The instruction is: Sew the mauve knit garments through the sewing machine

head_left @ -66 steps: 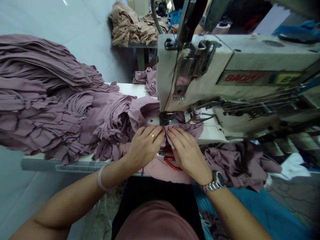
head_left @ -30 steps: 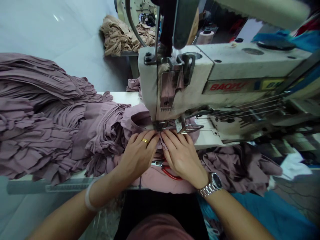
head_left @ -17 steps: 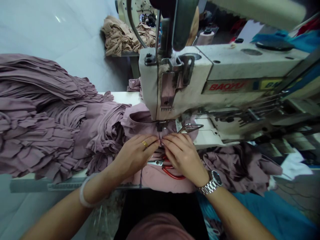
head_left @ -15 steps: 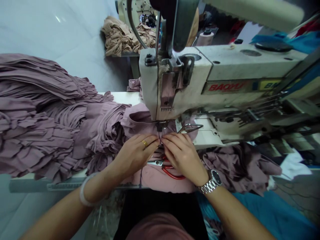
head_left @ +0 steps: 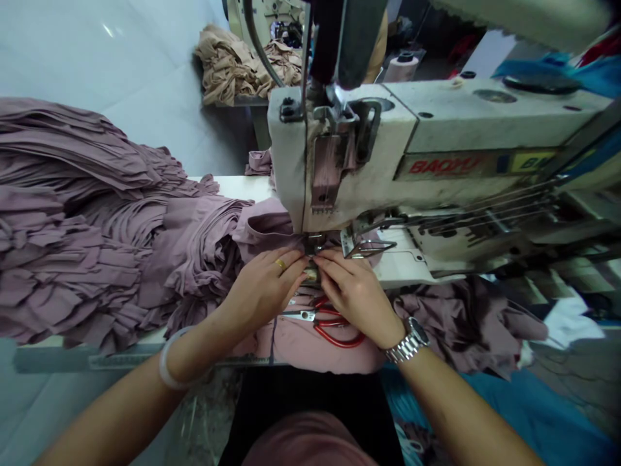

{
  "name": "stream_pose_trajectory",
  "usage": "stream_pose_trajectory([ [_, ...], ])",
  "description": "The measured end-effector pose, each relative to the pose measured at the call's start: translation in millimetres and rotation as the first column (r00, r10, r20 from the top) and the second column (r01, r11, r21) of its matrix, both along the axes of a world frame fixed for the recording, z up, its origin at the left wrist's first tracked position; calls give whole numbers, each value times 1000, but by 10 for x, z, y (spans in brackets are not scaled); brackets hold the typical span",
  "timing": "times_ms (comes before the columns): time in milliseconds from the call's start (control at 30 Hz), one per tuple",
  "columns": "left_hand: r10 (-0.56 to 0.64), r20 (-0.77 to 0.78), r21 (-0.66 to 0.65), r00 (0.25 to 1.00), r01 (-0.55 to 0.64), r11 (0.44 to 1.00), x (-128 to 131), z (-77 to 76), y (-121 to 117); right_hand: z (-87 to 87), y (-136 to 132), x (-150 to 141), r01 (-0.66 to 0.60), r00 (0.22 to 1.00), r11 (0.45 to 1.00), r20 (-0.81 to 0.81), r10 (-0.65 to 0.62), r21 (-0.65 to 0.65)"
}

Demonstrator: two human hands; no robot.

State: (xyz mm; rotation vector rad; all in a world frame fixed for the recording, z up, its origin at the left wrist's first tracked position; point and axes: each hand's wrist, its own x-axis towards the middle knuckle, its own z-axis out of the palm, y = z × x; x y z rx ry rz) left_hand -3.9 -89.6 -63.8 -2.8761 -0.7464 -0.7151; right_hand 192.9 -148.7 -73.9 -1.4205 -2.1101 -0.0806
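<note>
My left hand (head_left: 262, 291), with a gold ring, and my right hand (head_left: 356, 294), with a steel watch at its wrist, meet fingertip to fingertip just in front of the presser foot (head_left: 314, 244) of a white sewing machine (head_left: 436, 162). Both pinch the edge of a mauve fabric piece (head_left: 272, 226) that runs under the foot. Red-handled scissors (head_left: 330, 321) lie on the cloth below my palms, partly hidden by my right hand.
A tall heap of folded mauve pieces (head_left: 82, 226) fills the table's left side. More mauve cloth (head_left: 466, 323) hangs off the right of the table. Beige fabric (head_left: 242, 61) is piled on a far table. Blue cloth (head_left: 524, 414) lies at lower right.
Both hands have slid a little forward, closer to the presser foot, uncovering more of the scissors. The view has shifted slightly.
</note>
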Motion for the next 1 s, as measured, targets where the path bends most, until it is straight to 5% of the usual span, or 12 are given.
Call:
stream_pose_trajectory([
  [333, 54, 3, 65, 999, -54, 996, 50, 58, -66, -31, -13, 50, -1, 1000, 1000, -18, 1, -27],
  [567, 35, -15, 71, 999, -34, 997, 67, 4, -52, 55, -34, -18, 33, 966, 999, 254, -43, 41],
  [767, 46, -40, 33, 998, -45, 998, 45, -7, -127, 29, -65, 64, -93, 929, 987, 369, 39, 130],
  [867, 163, 10, -138, 987, -160, 977, 74, 54, 64, 85, 55, 294, -37, 933, 999, 358, 27, 20],
  [1000, 355, 40, -393, 934, -312, 865, 87, 106, 814, 270, 417, 595, 167, 962, 960, 252, -109, -223],
])
